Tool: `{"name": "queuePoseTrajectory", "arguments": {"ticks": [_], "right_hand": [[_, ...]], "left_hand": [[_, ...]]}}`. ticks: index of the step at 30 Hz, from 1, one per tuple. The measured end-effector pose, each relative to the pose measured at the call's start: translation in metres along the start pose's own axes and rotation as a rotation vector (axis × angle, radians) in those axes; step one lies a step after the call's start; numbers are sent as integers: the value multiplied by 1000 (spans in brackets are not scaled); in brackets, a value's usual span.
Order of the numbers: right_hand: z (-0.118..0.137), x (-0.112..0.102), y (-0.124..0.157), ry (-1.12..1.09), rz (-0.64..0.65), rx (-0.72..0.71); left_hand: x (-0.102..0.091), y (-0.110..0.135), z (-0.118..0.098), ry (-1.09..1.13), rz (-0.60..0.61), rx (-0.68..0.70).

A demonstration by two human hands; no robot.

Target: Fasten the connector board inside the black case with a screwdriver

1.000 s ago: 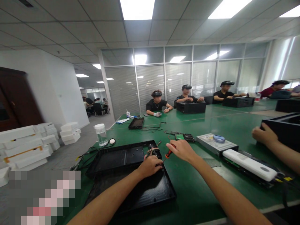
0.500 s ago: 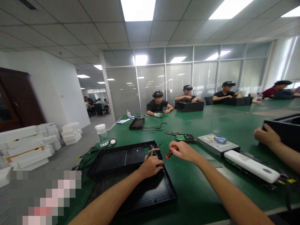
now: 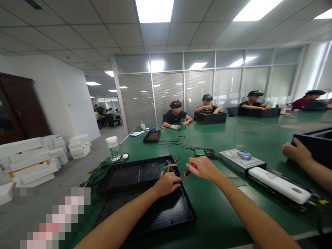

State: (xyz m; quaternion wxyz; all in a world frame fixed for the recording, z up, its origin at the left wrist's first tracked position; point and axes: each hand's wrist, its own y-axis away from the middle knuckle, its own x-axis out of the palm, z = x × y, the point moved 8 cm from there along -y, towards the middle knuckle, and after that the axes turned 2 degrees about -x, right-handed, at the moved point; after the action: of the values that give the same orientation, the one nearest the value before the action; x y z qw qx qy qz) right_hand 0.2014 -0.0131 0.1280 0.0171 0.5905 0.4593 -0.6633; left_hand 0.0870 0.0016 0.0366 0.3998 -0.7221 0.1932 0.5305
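Observation:
My right hand (image 3: 203,167) is closed around the handle of a red and black screwdriver (image 3: 191,169). Its tip points down and left, toward the fingers of my left hand (image 3: 167,183). Those fingers are bent and pinched together over the right-hand edge of a black casing; what lies between them is hidden. The casing consists of two shallow black shells, a rear one (image 3: 135,174) and a front one (image 3: 166,211), side by side. Bundled wires (image 3: 169,167) rise at the rear shell's right end, just behind my left hand.
A lidded jar (image 3: 113,150) and black cables are on the left of the green table (image 3: 215,211). Right of my hands lie a circuit board (image 3: 204,152), a metal drive with a blue tape roll (image 3: 244,154), and a long white case (image 3: 280,185). A co-worker's hand (image 3: 297,150) grips a black box.
My right hand has turned slightly on the screwdriver and tilted its handle a little. My left hand stays at the casing's edge. The whole view has shifted marginally.

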Motion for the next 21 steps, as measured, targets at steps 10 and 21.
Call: {"name": "queuePoseTrajectory", "arguments": {"ticks": [10, 21], "right_hand": [[-3, 3, 0, -9, 15, -36], [11, -7, 1, -115, 161, 77]], "left_hand": [[0, -1, -1, 10, 3, 4], [3, -1, 4, 27, -21, 5]]}}
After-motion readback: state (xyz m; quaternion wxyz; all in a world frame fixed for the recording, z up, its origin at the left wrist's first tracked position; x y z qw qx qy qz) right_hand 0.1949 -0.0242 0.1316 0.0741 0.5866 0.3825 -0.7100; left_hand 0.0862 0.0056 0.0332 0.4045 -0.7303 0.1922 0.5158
